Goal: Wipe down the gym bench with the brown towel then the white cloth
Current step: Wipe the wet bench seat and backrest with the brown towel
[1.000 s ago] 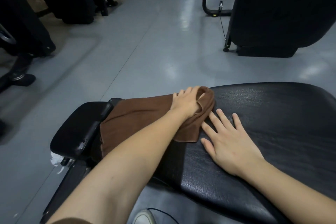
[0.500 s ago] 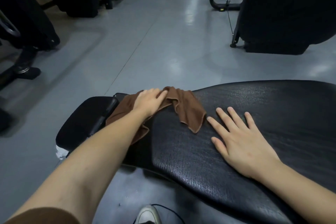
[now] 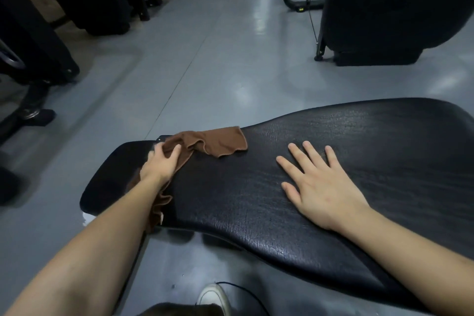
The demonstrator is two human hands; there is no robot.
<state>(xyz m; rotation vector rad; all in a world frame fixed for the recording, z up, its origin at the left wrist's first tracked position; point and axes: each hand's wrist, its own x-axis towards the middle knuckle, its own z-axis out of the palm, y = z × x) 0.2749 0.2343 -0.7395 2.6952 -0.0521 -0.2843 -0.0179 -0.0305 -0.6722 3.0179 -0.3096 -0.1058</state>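
The black padded gym bench (image 3: 256, 200) stretches from lower left to the right edge. A brown towel (image 3: 218, 142) lies bunched at the gap between the bench's long pad and its small left pad (image 3: 112, 177). My left hand (image 3: 161, 161) grips the towel's left part, fingers curled into the cloth, and part of the towel hangs down under my forearm. My right hand (image 3: 315, 182) rests flat on the long pad with fingers spread, apart from the towel. No white cloth is in view.
Grey glossy floor (image 3: 218, 59) surrounds the bench. Dark gym machines stand at the upper left (image 3: 38, 41) and upper right (image 3: 384, 7). A white shoe toe (image 3: 213, 297) and a thin black cable show at the bottom.
My left hand has dragged the brown towel leftward along the pad, from beside my right hand to the small left pad. My right hand has stayed flat on the bench.
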